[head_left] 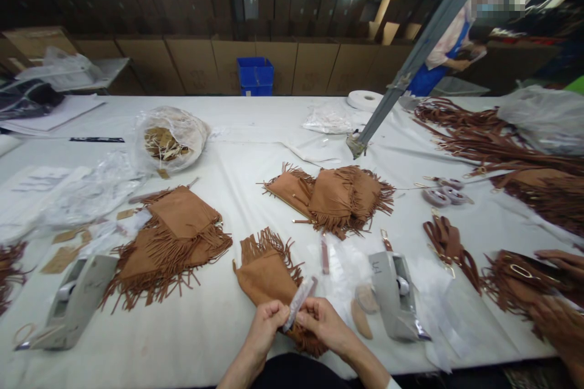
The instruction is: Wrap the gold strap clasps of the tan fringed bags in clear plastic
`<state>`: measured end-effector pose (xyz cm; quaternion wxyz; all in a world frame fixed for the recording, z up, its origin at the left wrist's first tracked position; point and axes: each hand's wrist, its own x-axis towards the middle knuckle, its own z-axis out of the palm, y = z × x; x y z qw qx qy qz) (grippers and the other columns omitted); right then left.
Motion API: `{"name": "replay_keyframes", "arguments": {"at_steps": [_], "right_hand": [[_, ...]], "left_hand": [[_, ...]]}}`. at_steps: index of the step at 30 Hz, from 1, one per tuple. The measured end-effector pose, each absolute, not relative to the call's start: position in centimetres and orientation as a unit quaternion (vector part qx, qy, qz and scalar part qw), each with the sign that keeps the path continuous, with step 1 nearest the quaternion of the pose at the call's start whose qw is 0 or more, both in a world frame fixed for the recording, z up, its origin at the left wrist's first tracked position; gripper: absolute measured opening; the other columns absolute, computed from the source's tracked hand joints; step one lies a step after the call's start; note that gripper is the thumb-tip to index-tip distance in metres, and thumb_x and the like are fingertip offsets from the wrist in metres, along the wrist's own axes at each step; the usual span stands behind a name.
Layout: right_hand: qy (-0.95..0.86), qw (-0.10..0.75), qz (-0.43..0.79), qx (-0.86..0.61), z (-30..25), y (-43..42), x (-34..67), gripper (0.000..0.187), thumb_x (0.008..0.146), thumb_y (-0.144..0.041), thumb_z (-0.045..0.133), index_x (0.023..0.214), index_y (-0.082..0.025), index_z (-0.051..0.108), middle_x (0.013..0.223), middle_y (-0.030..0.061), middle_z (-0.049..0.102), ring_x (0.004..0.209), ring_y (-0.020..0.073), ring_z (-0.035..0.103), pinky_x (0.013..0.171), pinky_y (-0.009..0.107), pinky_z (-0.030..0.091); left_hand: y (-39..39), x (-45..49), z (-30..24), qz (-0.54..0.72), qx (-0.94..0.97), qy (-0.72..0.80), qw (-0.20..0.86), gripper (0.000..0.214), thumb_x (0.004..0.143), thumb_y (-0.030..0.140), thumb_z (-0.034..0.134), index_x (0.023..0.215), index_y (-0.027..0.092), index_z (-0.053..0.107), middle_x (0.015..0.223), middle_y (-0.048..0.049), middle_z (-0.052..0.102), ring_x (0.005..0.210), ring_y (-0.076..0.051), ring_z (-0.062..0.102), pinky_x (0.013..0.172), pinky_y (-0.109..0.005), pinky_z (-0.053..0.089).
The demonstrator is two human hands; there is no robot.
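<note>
Fringed bags (182, 213), perhaps finished, lie stacked left of the left hand (270, 320), which with the right hand (323, 323) pinches a wrapped strip (300, 302) over another bag (267, 273), seemingly mid-job; farther right, bundled straps (451, 243) lie unattached.

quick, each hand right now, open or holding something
Left hand: closed, pinching the lower end of a pale strip.
Right hand: closed, pinching the same strip.
</note>
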<state>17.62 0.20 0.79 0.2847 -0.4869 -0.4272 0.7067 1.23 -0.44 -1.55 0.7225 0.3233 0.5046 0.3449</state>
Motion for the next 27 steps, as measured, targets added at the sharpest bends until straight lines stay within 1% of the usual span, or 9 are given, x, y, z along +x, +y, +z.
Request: {"name": "replay_keyframes", "arguments": {"at_steps": [6,11,14,17,20,23,25,27], "right_hand": [[-0.434,0.259,0.7,-0.505,1.6,0.7,17.2,0.022,0.07,-0.034,0.066,0.071,-0.013,0.062,0.056,-0.0037,0.051,0.053,0.0095,0.043,0.05,0.02,0.03],[-0.435,0.258,0.693,-0.514,1.7,0.9,17.2,0.017,0.068,-0.03,0.066,0.07,-0.014,0.061,0.056,-0.0037,0.053,0.052,0.0097,0.046,0.051,0.02,0.033],[-0.44,0.26,0.683,-0.522,1.4,1.0,17.2,0.013,0.067,-0.027,0.065,0.068,-0.015,0.06,0.055,-0.0043,0.053,0.052,0.0098,0.047,0.051,0.02,0.035],[-0.465,0.26,0.659,-0.531,0.6,1.2,17.2,0.009,0.069,-0.024,0.059,0.067,-0.016,0.062,0.057,-0.0028,0.057,0.053,0.0119,0.052,0.052,0.022,0.039],[-0.496,0.282,0.571,-0.59,-0.3,1.5,17.7,0.018,0.072,-0.025,0.053,0.075,-0.017,0.068,0.067,0.0022,0.066,0.063,0.0179,0.06,0.061,0.028,0.046],[-0.463,0.331,0.47,-0.675,-0.7,1.4,18.6,0.023,0.072,-0.03,0.056,0.086,-0.019,0.07,0.084,0.0065,0.071,0.076,0.0235,0.063,0.073,0.036,0.048],[-0.418,0.347,0.474,-0.693,-0.5,0.9,18.8,0.028,0.071,-0.034,0.06,0.093,-0.019,0.068,0.08,0.0067,0.072,0.071,0.0242,0.064,0.071,0.038,0.049],[-0.374,0.353,0.526,-0.677,-0.1,0.3,18.4,0.035,0.069,-0.034,0.063,0.099,-0.017,0.065,0.07,0.0043,0.069,0.062,0.0226,0.063,0.065,0.036,0.05]], "left_hand": [[-0.5,1.0,-1.5,0.341,0.326,0.495,0.73,0.048,0.064,0.06,0.067,0.053,0.017,0.048,0.05,0.0056,0.04,0.052,-0.009,0.032,0.053,-0.023,0.025],[-0.6,0.6,-1.6,0.331,0.34,0.476,0.741,0.044,0.074,0.057,0.06,0.059,0.016,0.049,0.055,0.0045,0.042,0.054,-0.01,0.034,0.054,-0.023,0.027],[-0.7,0.5,-1.8,0.325,0.369,0.462,0.737,0.043,0.074,0.056,0.061,0.063,0.016,0.051,0.058,0.0036,0.045,0.058,-0.011,0.038,0.058,-0.023,0.03],[-0.9,0.6,-1.9,0.33,0.401,0.479,0.707,0.043,0.075,0.057,0.061,0.064,0.016,0.051,0.059,0.0034,0.047,0.059,-0.011,0.041,0.059,-0.023,0.032],[-1.2,1.1,-1.9,0.337,0.428,0.528,0.652,0.045,0.079,0.059,0.054,0.066,0.016,0.052,0.06,0.0028,0.047,0.061,-0.013,0.043,0.06,-0.024,0.034],[-1.5,1.4,-1.6,0.339,0.45,0.569,0.6,0.045,0.083,0.058,0.048,0.066,0.017,0.053,0.061,0.0022,0.048,0.062,-0.015,0.046,0.061,-0.025,0.035],[-1.6,1.4,-1.5,0.341,0.468,0.59,0.562,0.044,0.085,0.056,0.046,0.067,0.017,0.054,0.063,0.0012,0.051,0.063,-0.015,0.048,0.061,-0.025,0.036],[-1.7,1.4,-1.4,0.343,0.489,0.61,0.52,0.041,0.087,0.053,0.045,0.068,0.018,0.056,0.065,-0.0003,0.054,0.065,-0.017,0.051,0.064,-0.027,0.037]]}}
